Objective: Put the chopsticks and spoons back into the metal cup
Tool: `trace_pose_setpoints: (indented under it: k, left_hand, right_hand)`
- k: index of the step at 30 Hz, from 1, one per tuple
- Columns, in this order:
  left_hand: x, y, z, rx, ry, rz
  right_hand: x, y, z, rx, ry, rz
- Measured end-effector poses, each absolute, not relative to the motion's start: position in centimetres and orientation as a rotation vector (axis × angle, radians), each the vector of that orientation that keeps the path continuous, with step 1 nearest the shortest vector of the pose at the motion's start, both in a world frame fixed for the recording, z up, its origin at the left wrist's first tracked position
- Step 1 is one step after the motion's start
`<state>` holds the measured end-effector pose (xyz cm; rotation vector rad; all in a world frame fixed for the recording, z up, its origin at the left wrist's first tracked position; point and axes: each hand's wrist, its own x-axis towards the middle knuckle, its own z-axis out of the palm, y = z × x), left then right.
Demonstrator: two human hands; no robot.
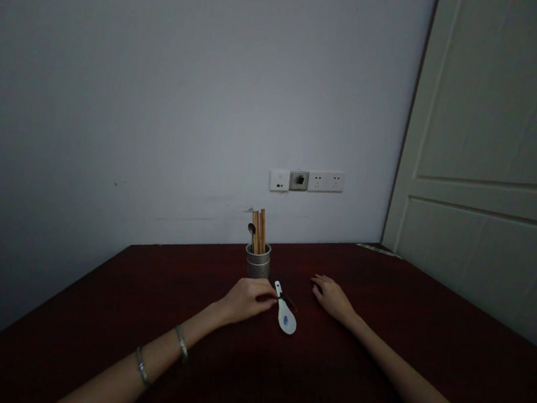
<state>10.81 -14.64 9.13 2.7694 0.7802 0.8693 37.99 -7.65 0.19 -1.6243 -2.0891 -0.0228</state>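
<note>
A white ceramic spoon (285, 316) with a blue mark in its bowl lies on the dark red table (99, 312). My left hand (245, 300) rests beside it, fingers curled, fingertips touching the spoon's handle. My right hand (333, 297) lies flat on the table to the right of the spoon, fingers stretched out, holding nothing. Just behind my left hand stands a metal holder (258, 262) with wooden chopsticks (259, 231) and a metal spoon (252, 228) sticking up. A thin dark object lies by the spoon, too dim to name.
The table butts against a white wall with a row of power sockets (306, 181). A white door (492, 164) stands at the right. Two bracelets (161, 355) sit on my left forearm.
</note>
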Motion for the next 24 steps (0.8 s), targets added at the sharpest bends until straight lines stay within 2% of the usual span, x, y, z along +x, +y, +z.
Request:
trace_pose_setpoints:
  k: [4, 8, 19, 24]
  left_hand:
    - [12.1, -13.8, 9.6, 2.131, 1.018, 1.166]
    - [13.0, -13.0, 10.2, 1.710, 0.976, 1.272]
    - [13.0, -12.9, 9.9, 1.511, 0.969, 1.382]
    - [12.8, -12.4, 9.5, 1.491, 0.976, 1.368]
  right_hand:
    - [38.0, -7.6, 0.2, -1.622, -2.092, -0.013]
    - [38.0, -7.7, 0.3, -1.605, -2.109, -0.046]
    - [38.2, -7.6, 0.5, -1.622, -2.076, 0.016]
    - [36.7, -7.1, 5.0, -1.402, -1.936, 0.254]
